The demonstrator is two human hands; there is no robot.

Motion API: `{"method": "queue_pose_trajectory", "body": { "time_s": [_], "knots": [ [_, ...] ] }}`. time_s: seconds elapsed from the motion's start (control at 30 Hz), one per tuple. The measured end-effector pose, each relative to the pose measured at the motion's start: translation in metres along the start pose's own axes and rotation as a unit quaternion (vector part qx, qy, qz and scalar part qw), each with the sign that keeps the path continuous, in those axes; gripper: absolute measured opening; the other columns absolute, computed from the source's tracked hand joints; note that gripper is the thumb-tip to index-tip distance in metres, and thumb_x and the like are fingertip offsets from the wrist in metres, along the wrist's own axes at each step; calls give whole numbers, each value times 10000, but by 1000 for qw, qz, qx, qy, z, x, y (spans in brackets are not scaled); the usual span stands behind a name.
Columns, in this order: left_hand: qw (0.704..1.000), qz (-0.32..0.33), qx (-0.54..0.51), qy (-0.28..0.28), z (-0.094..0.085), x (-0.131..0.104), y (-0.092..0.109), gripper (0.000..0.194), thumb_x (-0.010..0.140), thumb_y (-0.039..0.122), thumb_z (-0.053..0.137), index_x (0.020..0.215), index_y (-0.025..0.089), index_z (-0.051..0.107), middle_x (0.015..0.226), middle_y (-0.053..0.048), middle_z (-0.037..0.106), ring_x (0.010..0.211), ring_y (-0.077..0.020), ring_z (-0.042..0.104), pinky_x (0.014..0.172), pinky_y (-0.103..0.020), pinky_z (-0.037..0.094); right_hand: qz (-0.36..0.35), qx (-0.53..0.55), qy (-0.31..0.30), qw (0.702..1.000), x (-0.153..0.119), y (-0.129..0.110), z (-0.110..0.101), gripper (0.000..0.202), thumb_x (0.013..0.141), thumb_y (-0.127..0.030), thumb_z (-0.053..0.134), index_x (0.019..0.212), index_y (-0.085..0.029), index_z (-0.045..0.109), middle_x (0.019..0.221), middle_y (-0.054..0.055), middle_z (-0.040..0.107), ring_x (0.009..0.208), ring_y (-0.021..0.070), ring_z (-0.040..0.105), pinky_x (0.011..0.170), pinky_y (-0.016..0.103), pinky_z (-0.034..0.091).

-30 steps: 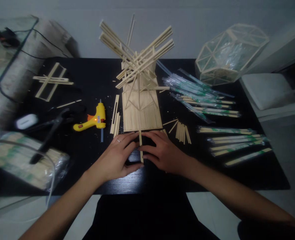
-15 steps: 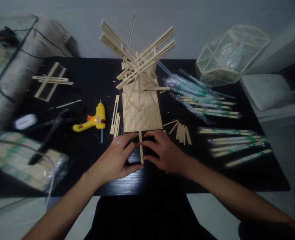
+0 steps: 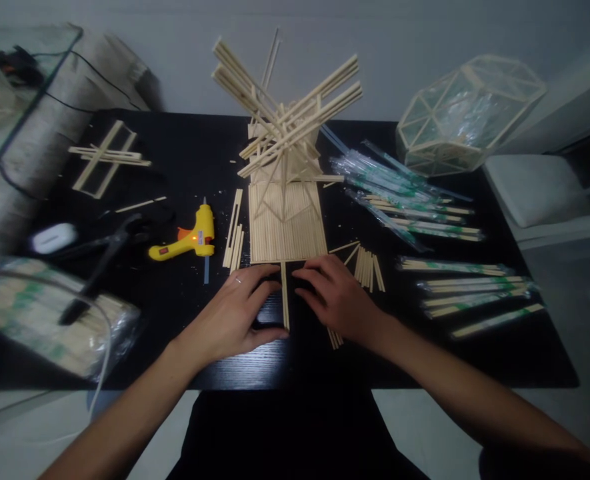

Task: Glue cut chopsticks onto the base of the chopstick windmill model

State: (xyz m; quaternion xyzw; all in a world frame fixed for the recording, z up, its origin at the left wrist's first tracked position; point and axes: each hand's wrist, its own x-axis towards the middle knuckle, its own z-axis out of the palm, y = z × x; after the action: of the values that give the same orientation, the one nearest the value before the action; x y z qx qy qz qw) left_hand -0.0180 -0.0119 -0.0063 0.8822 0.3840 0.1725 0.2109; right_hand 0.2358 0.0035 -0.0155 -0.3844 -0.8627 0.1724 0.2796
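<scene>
A narrow pair of wooden chopsticks (image 3: 285, 297) lies lengthwise on the black table, its far end at the front edge of a chopstick platform (image 3: 287, 240). My left hand (image 3: 242, 303) rests along its left side with fingers spread, fingertips against the sticks and the thumb by the near end. To the right, apart from the pair, my right hand (image 3: 342, 293) is held with curved, parted fingers and nothing between them. Several sticks (image 3: 335, 339) lie partly hidden beneath it. On the platform stands a windmill-like model with crossed chopstick blades (image 3: 319, 123).
A yellow glue gun (image 3: 189, 240), its light on, and cut sticks (image 3: 233, 233) lie left. Short sticks (image 3: 367, 267) and wrapped chopsticks (image 3: 479, 287) are on the right. A polyhedral stick frame (image 3: 469, 113) stands back right. Left sit pliers-like dark tools (image 3: 102, 260) and a chopstick pack (image 3: 45, 313).
My right hand has moved right, away from the pair of chopsticks, uncovering more of the sticks beneath it. My left hand stays at the pair. The view has shifted slightly.
</scene>
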Motion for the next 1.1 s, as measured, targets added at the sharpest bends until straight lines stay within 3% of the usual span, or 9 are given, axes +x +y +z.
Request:
{"method": "queue_pose_trajectory", "body": {
  "time_s": [0.17,0.5,0.73,1.1],
  "knots": [
    [1000,2,-9,4,1,0,-2,585,873,547,790,1273,161,606,1459,-204,558,1361,-393,556,1105,-608,514,4,-24,21,999,10,6,-1,183,1037,-203,605,1179,-164,713,1068,121,675,1007,274,620,930,480,563],
    [1000,4,-21,17,5,-2,-2,654,858,522,815,1342,159,567,1489,-212,534,1389,-393,532,1130,-615,497,-18,-11,-17,1000,35,6,9,107,1036,-215,633,1017,-160,723,1003,96,653,965,249,596,909,421,540],
    [999,1,-33,21,6,-2,-3,657,839,511,832,1327,145,586,1486,-216,539,1386,-390,533,1138,-602,492,-8,-46,-57,997,36,5,13,217,1092,-198,492,958,-150,655,964,104,636,929,257,560,861,411,497],
    [999,1,-36,21,3,0,-1,558,859,494,812,1264,172,602,1459,-200,561,1357,-392,559,1081,-631,525,72,38,30,996,32,9,-16,164,1071,-168,434,970,-216,555,929,75,638,876,240,594,811,391,494]
  ]
}}
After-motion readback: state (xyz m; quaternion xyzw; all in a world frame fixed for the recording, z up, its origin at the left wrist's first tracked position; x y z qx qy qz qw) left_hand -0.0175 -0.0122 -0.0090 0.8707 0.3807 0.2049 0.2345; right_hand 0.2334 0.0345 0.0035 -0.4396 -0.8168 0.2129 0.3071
